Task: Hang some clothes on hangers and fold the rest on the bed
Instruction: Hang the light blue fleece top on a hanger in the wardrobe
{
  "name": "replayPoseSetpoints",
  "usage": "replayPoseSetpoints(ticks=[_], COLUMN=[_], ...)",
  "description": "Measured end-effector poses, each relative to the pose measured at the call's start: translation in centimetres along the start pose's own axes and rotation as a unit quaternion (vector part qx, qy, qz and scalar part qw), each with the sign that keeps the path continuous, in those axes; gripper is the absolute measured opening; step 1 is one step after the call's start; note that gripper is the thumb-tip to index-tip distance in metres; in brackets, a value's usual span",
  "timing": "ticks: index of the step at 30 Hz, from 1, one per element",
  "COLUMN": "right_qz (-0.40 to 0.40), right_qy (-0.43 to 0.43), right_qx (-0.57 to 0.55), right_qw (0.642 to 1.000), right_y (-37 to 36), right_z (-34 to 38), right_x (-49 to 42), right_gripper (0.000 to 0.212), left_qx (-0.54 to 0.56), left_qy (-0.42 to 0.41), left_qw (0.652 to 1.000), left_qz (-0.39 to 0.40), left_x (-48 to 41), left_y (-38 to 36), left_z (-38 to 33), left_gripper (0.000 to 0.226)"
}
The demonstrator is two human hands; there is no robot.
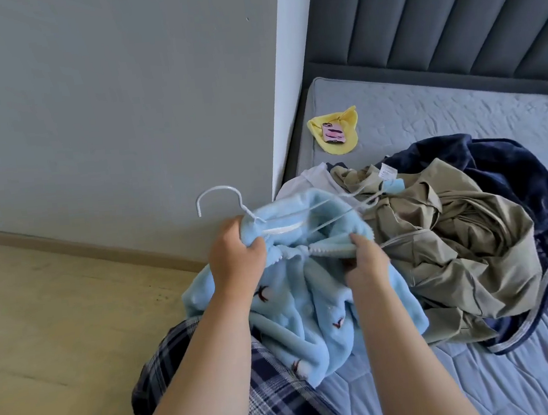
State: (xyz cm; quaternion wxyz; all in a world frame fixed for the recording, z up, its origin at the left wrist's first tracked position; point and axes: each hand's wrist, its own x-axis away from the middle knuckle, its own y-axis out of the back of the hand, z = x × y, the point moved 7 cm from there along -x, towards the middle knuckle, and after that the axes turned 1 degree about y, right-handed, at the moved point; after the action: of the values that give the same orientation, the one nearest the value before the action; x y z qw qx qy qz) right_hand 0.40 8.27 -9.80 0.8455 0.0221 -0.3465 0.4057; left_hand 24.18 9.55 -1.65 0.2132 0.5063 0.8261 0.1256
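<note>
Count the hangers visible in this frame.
1: a white wire hanger, its neck gripped by the left hand together with the light blue fleece garment, at the bed's edge. More may be hidden in the clothes pile.

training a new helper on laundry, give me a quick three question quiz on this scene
1. True or false: the white hanger is hooked on a rail.
2. What lies on the yellow cloth on the bed? A) a small pink object B) a sock C) a second hanger
3. Fill in: the left hand and right hand both grip the ____ fleece garment.

Key: 1 false, it sits in the garment by the left hand; 2 A; 3 light blue.
</note>
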Motion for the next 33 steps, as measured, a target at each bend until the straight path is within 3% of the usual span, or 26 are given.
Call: replayPoseSetpoints(ticks=[3, 6, 8, 12, 18, 23, 27, 33], right_qz=[-0.042, -0.025, -0.002, 0.036, 0.041, 0.037, 0.027, 0.028], right_qy=[0.122, 0.240, 0.295, 0.348, 0.338, 0.369, 0.371, 0.422], right_qx=[-0.064, 0.062, 0.157, 0.238, 0.213, 0.262, 0.225, 0.298], right_qw=[0.990, 0.968, 0.943, 0.906, 0.916, 0.891, 0.900, 0.856], right_y=[1.8, 1.9, 1.5, 1.2, 1.7, 2.2, 2.9, 1.9], right_z=[2.6, 4.3, 5.1, 5.4, 5.1, 5.8, 6.6, 7.3], right_x=[0.1, 1.6, 2.3, 2.7, 2.3, 2.5, 2.3, 3.2], right_gripper=[0.020, 0.072, 0.084, 0.091, 0.092, 0.087, 0.099, 0.095], left_qx=[-0.072, -0.094, -0.107, -0.116, -0.110, -0.069, -0.080, -0.124], left_qy=[-0.007, 0.006, 0.008, -0.001, 0.010, -0.019, -0.005, 0.043], left_qw=[0.997, 0.996, 0.994, 0.993, 0.992, 0.995, 0.992, 0.986], left_qz=[-0.009, -0.012, -0.001, 0.024, 0.053, 0.065, 0.093, 0.107], left_x=[0.2, 0.0, -0.1, -0.1, -0.5, -0.3, -0.2, -0.4], left_y=[-0.4, -0.7, -0.9, -1.4, -1.7, -1.9, -2.4, -2.8], left_z=[0.1, 0.5, 0.6, 0.6, 0.9, 0.0, 0.3, 1.2], left_gripper=[0.023, 0.027, 0.028, 0.029, 0.024, 0.018, 0.017, 0.019])
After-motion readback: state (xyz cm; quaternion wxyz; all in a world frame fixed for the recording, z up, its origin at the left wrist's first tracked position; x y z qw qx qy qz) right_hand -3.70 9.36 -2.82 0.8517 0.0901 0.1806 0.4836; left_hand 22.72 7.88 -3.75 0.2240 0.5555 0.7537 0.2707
